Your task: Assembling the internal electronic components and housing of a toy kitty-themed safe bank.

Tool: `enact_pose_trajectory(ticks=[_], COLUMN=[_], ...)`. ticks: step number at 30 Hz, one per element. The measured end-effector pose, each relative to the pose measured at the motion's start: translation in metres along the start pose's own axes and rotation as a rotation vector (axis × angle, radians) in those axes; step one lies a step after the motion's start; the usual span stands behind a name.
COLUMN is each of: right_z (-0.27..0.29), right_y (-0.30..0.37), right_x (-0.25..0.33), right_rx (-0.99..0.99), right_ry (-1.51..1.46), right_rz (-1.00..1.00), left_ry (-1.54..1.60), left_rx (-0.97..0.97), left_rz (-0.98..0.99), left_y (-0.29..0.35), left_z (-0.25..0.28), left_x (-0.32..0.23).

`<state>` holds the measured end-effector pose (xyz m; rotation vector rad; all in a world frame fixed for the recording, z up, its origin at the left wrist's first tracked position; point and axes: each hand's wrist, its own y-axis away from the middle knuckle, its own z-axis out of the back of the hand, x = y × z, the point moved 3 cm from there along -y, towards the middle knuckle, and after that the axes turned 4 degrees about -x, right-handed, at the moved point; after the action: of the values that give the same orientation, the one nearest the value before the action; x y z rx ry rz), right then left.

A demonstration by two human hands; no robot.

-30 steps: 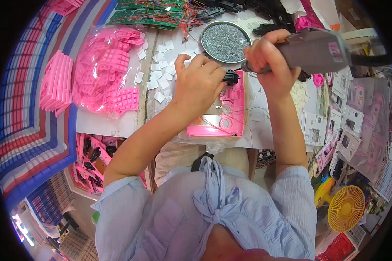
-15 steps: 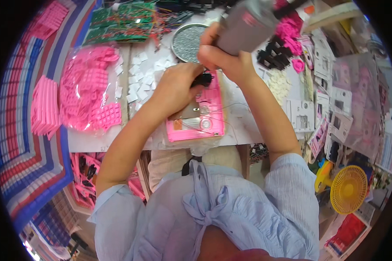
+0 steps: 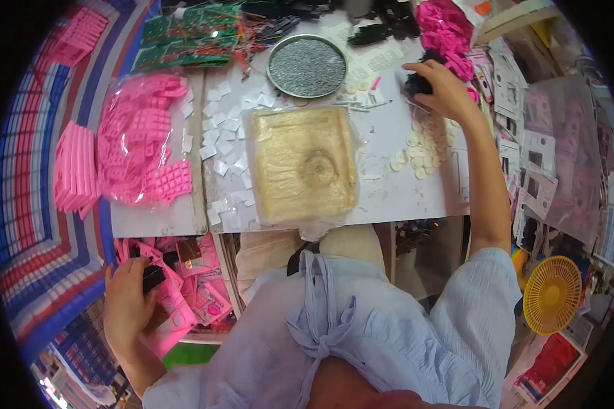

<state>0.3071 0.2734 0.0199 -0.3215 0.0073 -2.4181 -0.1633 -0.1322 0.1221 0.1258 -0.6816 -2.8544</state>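
At the lower left, my left hand [image 3: 126, 303] is over an open drawer of pink plastic casings [image 3: 208, 300]. A small black plastic part [image 3: 153, 277] sits between its thumb and fingers. On the right of the table, my right hand [image 3: 450, 92] reaches into a small pile of black plastic parts [image 3: 418, 84]; its fingers and thumb curl around one, partly hidden. Between my arms lies a tan, plastic-wrapped rectangular block [image 3: 286, 170] with a round mark on its top.
A round tin of small metal pieces [image 3: 307, 66] stands behind the block. White square pieces [image 3: 222, 146] and a bag of pink keypads [image 3: 140, 129] lie left; cream discs [image 3: 423, 150] lie right. Green circuit boards [image 3: 184, 37] are at the back, a yellow fan [image 3: 552, 294] at lower right.
The pink casing is off the block. The grey cylindrical tool has left my right hand and the view. My left hand moved down-left to the drawer, my right hand rightward to the black parts.
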Motion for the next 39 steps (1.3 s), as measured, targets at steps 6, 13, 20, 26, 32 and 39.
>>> enact_pose_trajectory(ticks=[6, 13, 20, 26, 32, 39], right_z=[0.021, -0.009, 0.0, 0.0, 0.021, -0.006], right_y=[0.0, -0.018, -0.054, -0.057, 0.025, 0.084], right_x=[0.027, -0.016, -0.088, -0.13, 0.03, 0.206], right_rx=[-0.134, -0.361, -0.738, -0.718, -0.416, -0.094], right_ry=[-0.203, -0.268, 0.508, 0.315, -0.932, -1.348], right_rz=[-0.168, -0.375, -0.341, -0.295, -0.467, -0.267], left_ry=[0.261, 0.277, 0.314, 0.336, 0.913, 1.097], left_rx=[-0.213, -0.265, -0.342, -0.357, -0.252, -0.23], left_rz=[-0.231, -0.609, -0.821, -0.894, -0.639, -0.697], left_y=[-0.013, -0.083, -0.109, -0.122, -0.118, -0.144], left_z=[-0.015, -0.016, -0.004, -0.003, -0.024, -0.057], left_x=[-0.05, -0.119, -0.157, -0.166, -0.192, -0.246])
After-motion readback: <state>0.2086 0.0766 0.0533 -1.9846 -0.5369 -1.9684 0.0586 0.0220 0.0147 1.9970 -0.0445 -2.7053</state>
